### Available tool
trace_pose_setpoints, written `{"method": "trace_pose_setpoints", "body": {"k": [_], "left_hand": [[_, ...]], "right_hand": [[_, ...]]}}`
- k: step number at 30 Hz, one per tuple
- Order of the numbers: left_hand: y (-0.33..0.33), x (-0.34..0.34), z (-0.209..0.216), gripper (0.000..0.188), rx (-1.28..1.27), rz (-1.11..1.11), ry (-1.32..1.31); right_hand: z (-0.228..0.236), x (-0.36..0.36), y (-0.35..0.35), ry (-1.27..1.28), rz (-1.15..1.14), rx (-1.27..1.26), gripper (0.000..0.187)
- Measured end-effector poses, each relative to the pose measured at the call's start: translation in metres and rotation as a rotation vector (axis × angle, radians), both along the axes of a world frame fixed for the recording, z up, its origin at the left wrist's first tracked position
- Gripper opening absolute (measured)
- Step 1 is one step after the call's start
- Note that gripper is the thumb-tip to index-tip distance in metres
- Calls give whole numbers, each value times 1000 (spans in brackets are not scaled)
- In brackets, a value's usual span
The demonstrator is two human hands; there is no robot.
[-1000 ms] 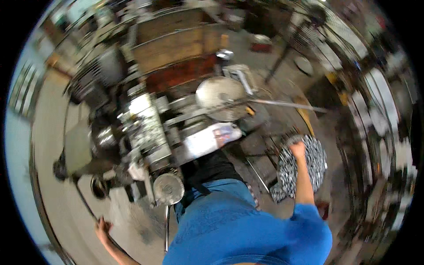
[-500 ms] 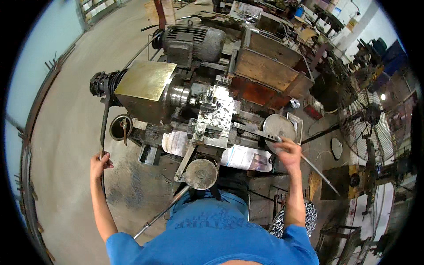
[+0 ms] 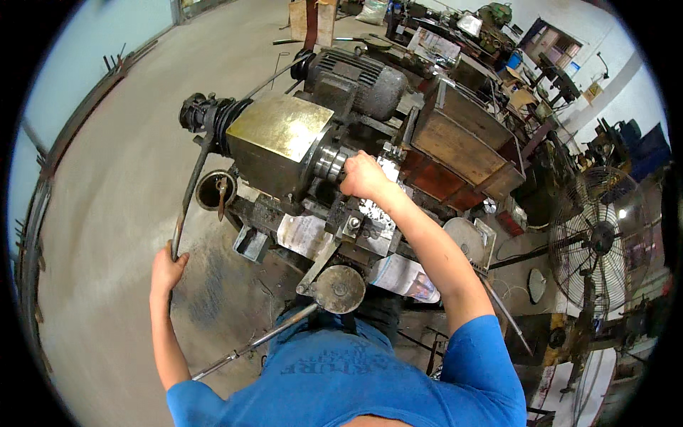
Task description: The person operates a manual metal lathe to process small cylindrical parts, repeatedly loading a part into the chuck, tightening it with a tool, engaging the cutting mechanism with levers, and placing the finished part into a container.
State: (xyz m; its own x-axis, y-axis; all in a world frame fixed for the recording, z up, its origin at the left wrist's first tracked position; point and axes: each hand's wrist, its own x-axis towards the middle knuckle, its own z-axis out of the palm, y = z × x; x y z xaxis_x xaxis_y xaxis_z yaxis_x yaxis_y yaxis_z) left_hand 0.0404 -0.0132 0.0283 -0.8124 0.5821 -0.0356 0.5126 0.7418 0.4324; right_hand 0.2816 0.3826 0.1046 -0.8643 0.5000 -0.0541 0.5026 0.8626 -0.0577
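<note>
My left hand [image 3: 168, 270] is closed around the lower part of a long dark metal lever [image 3: 188, 196], which runs up to the pulley end of a small lathe. Over the lathe's cross slide [image 3: 377, 238], my right hand [image 3: 366, 178] is held close to the shiny round spindle nose [image 3: 328, 163], its fingers curled together. Whatever lies between those fingers is hidden behind the hand. The headstock [image 3: 281, 128] has a flat brass-coloured top. In front of the slide sits a round metal disc [image 3: 341, 290], with a rod handle [image 3: 263, 338] slanting to the lower left.
An electric motor [image 3: 359, 80] stands behind the headstock, and a large wooden box [image 3: 462, 139] is to its right. A round pot [image 3: 215, 191] hangs near the lever. At the right are a round tray [image 3: 462, 238] and a caged fan [image 3: 601, 238].
My right hand has left the bar handle at the right and moved left to the spindle. The left hand still holds the lever. The view has shifted, so the machine appears further right.
</note>
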Motion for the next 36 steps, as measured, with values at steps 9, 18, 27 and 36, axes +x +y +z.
{"method": "trace_pose_setpoints", "body": {"k": [9,18,27,36], "left_hand": [[-3,8,-1,35,36,60,82],[0,-4,-9,26,-131,42,277],[-38,-167,-12,3,-351,-116,729],[38,-54,-94,22,741,156,242]], "right_hand": [[-8,0,-1,195,20,-113,24],[17,-15,11,372,-45,-297,24],[33,-21,1,314,-268,-455,30],[52,126,-9,885,-76,-253,19]]}}
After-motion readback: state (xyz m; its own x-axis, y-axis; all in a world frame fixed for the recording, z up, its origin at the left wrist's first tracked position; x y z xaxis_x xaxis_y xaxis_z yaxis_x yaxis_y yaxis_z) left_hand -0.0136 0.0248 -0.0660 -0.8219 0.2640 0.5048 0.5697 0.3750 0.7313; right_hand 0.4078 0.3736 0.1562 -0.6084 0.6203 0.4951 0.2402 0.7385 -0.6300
